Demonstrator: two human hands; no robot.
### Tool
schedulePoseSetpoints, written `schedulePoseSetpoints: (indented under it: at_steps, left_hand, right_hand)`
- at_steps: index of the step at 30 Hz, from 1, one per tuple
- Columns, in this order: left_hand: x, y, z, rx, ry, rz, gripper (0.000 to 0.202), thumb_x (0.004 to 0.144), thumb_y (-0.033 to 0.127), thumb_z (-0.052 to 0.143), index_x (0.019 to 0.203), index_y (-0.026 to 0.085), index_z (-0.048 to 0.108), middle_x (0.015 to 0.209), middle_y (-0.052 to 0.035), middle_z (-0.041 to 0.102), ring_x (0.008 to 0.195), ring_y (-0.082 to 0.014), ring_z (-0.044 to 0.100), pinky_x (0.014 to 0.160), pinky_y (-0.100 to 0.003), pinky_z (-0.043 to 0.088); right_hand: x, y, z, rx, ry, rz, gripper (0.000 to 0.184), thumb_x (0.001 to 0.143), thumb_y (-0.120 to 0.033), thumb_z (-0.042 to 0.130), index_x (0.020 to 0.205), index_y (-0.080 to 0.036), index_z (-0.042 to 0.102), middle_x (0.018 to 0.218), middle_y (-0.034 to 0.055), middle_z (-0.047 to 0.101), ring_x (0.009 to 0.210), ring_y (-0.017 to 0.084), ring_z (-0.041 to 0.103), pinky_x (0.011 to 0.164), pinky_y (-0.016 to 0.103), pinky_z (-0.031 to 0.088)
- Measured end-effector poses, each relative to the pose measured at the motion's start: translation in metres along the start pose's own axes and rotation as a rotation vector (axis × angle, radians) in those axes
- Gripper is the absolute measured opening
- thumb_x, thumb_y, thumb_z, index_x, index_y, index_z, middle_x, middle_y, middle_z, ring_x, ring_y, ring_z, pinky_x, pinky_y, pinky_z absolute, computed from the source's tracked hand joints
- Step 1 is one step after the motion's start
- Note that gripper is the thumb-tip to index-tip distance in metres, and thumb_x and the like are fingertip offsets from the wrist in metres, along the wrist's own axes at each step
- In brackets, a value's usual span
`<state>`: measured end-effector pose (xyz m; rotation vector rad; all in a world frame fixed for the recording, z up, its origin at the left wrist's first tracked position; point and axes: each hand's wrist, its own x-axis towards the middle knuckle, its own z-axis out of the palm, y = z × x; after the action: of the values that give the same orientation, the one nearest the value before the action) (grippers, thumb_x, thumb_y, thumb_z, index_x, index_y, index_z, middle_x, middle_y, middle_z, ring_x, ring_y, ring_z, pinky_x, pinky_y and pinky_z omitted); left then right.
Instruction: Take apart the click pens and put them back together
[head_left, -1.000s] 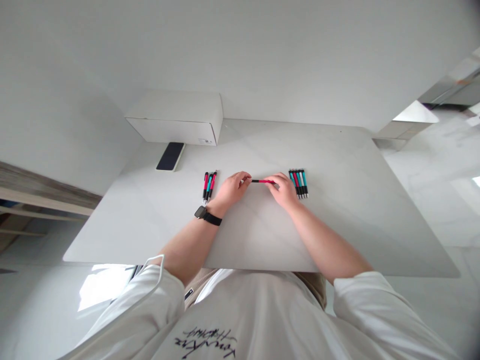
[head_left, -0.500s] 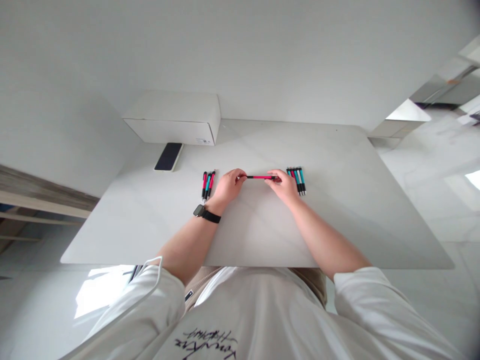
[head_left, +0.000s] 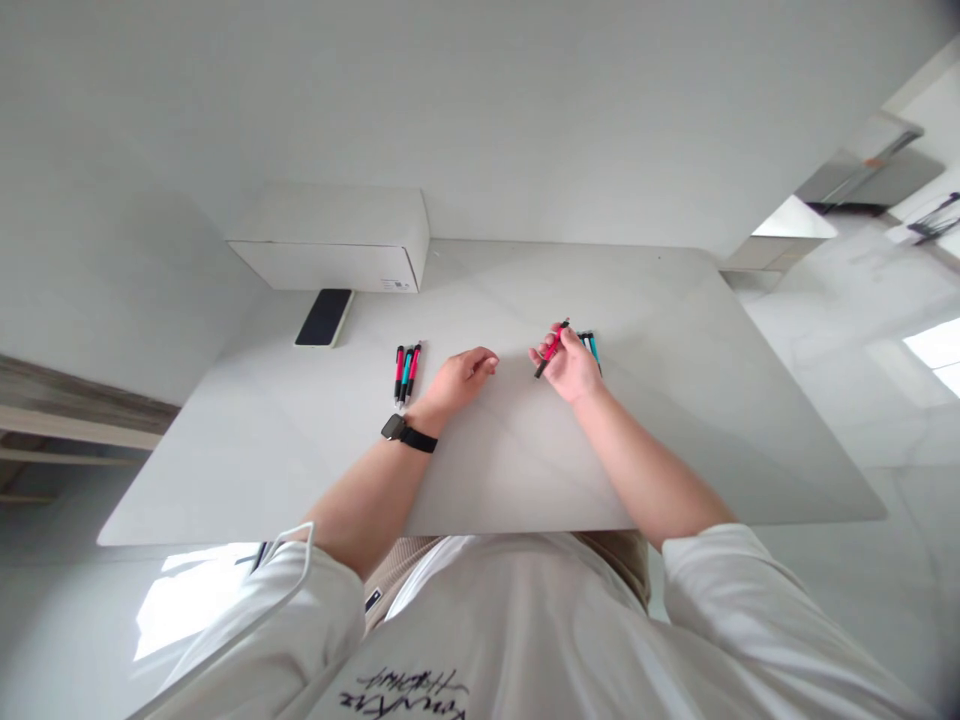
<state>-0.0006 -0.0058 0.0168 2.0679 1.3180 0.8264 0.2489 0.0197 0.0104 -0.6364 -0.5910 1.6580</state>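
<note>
One slim pink-and-black pen slants in the right hand, fingers closed around it, over the smooth pale tabletop. The left hand curls loosely, contents unclear. Left lie three slim black-gripped pens, two pink, one teal; right, partly hidden teal-and-white pens. Far left: one flat black-screened phone, one white oblong box.

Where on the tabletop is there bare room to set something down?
The tabletop is bare from the right hand and the pens beside it to the right edge, between the forearms, and left of the watch. It is crowded at the far left, with the box and phone, and around the three pens near the left hand.
</note>
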Motion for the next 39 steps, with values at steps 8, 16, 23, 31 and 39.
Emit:
schedulePoseSetpoints:
  at_steps: [8,16,23,31,39]
  left_hand:
    - [0.001,-0.005,0.002,0.023,-0.028,0.014,0.043,0.108,0.048,0.038,0.102,0.024,0.072,0.098,-0.0040,0.078,0.089,-0.0207,0.070,0.083,-0.031,0.049]
    - [0.001,-0.002,0.001,0.062,-0.071,-0.021,0.042,0.108,0.048,0.038,0.100,0.024,0.072,0.099,-0.0038,0.079,0.092,-0.0213,0.071,0.085,-0.032,0.050]
    - [0.001,-0.002,0.001,0.074,-0.077,-0.008,0.041,0.108,0.047,0.039,0.097,0.024,0.071,0.096,-0.0034,0.078,0.090,-0.0211,0.070,0.083,-0.032,0.048]
    - [0.001,0.000,0.001,0.094,-0.094,-0.017,0.041,0.107,0.047,0.039,0.097,0.025,0.071,0.096,-0.0045,0.078,0.090,-0.0225,0.070,0.083,-0.033,0.049]
    - [0.001,-0.003,0.002,0.085,-0.098,-0.002,0.036,0.106,0.046,0.042,0.099,0.027,0.072,0.095,-0.0038,0.078,0.089,-0.0226,0.070,0.082,-0.033,0.049]
  right_hand:
    - [-0.006,-0.043,-0.007,-0.069,0.113,-0.103,0.039,0.097,-0.066,0.053,0.090,-0.030,0.064,0.065,-0.0018,0.053,0.063,0.018,0.053,0.064,0.034,0.049]
    - [-0.003,-0.054,-0.023,-0.342,0.239,-0.226,0.054,0.095,-0.073,0.039,0.066,-0.028,0.048,0.048,-0.0041,0.027,0.051,0.018,0.033,0.058,0.034,0.042]
    - [-0.003,-0.052,-0.022,-0.261,0.217,-0.220,0.049,0.097,-0.066,0.043,0.067,-0.028,0.049,0.048,-0.0038,0.029,0.052,0.018,0.037,0.060,0.034,0.043]
    - [-0.003,-0.051,-0.021,-0.247,0.201,-0.212,0.051,0.094,-0.072,0.045,0.068,-0.028,0.046,0.047,-0.0053,0.026,0.049,0.018,0.032,0.055,0.033,0.040]
    - [-0.006,-0.057,-0.020,-0.390,0.153,-0.274,0.058,0.095,-0.081,0.038,0.082,-0.030,0.064,0.056,-0.0008,0.045,0.058,0.020,0.047,0.062,0.037,0.045]
